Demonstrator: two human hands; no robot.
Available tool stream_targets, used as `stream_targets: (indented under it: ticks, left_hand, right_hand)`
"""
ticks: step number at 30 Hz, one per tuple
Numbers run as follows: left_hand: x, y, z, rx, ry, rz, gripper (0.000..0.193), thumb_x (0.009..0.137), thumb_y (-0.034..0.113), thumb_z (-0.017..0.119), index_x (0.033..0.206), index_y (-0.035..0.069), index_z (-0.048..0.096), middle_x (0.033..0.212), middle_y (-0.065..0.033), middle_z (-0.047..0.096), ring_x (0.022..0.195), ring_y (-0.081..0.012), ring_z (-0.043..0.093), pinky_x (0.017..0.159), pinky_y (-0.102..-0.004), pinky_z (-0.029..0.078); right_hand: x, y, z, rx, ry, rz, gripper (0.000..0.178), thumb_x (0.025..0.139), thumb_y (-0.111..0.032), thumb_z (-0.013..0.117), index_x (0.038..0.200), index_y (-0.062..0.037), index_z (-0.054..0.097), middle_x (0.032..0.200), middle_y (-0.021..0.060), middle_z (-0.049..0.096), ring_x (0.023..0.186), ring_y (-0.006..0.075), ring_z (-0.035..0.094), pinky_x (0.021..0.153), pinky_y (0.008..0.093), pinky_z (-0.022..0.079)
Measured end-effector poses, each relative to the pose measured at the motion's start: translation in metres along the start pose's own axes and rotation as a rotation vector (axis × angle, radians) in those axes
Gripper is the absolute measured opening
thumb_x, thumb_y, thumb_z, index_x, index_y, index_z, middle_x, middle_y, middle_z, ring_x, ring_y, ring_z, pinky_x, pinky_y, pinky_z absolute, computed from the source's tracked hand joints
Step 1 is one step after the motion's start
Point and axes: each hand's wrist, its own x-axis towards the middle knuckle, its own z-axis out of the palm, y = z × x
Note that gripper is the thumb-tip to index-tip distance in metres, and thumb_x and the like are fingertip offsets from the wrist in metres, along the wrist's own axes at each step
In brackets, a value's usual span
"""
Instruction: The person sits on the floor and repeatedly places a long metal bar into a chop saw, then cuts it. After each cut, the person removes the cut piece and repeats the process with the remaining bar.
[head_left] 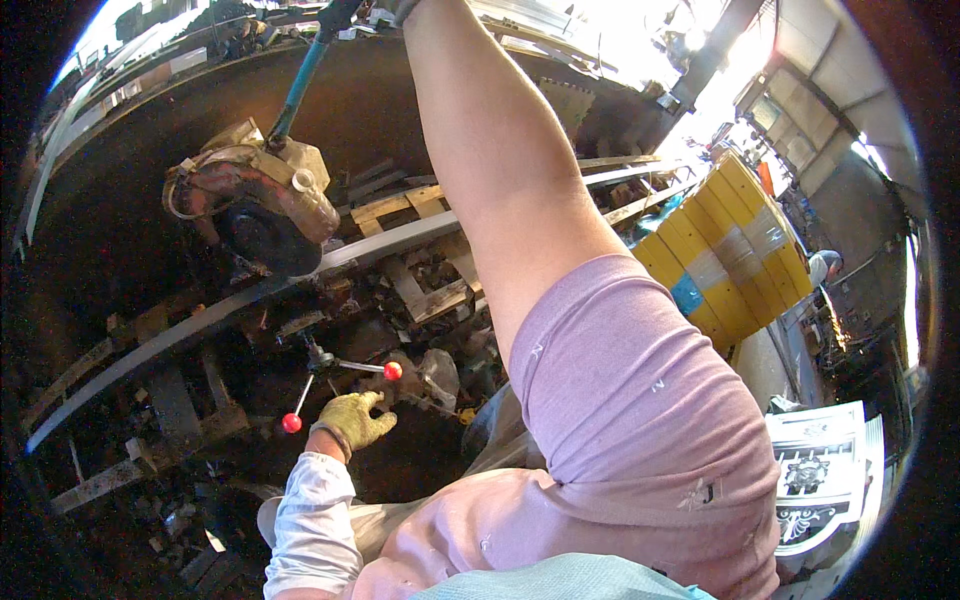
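Note:
My left hand [358,421], in a yellowish work glove, is apart from the spoked clamp handle [318,360] with its red ball knobs. Its fingers are spread, with nothing visible in them. My bare right arm [500,170] stretches up to the top edge of the picture. Only the cuff of my right hand [402,10] shows there, beside the end of a blue-green lever [302,85]; the fingers are cut off. That lever runs down to a worn, reddish cut-off saw [255,190] with a dark round part. Close by the saw, a long pale metal bar [190,325] crosses the machine.
Wooden pallets [440,298] and scrap lie beneath the bar. To the right stands a stack of yellow blocks [720,260] wrapped in clear film. Nearer on the right are white ornamental panels [820,465]. A person [825,265] is in the background.

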Motion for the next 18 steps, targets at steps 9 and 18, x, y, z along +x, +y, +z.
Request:
stream_targets:
  ticks: [9,18]
  left_hand:
    - [0.002,-0.004,0.003,-0.024,0.012,0.039,0.071,0.092,0.057,0.068,0.139,0.004,0.065,0.130,-0.0221,0.070,0.125,-0.0369,0.065,0.109,-0.0451,0.049]
    - [0.005,-0.003,0.004,-0.027,0.036,0.077,0.072,0.092,0.058,0.067,0.138,0.003,0.065,0.131,-0.0224,0.070,0.125,-0.0371,0.065,0.109,-0.0454,0.049]
  right_hand:
    - [-0.016,0.003,-0.009,0.009,0.030,-0.087,0.048,0.099,-0.053,0.065,0.109,-0.0058,0.061,0.070,0.0067,0.060,0.060,0.0245,0.062,0.055,0.0383,0.055]
    - [-0.031,-0.011,-0.011,0.171,-0.026,-0.026,0.033,0.099,-0.044,0.065,0.094,-0.0122,0.062,0.070,0.0017,0.058,0.059,0.0188,0.058,0.055,0.0333,0.051]
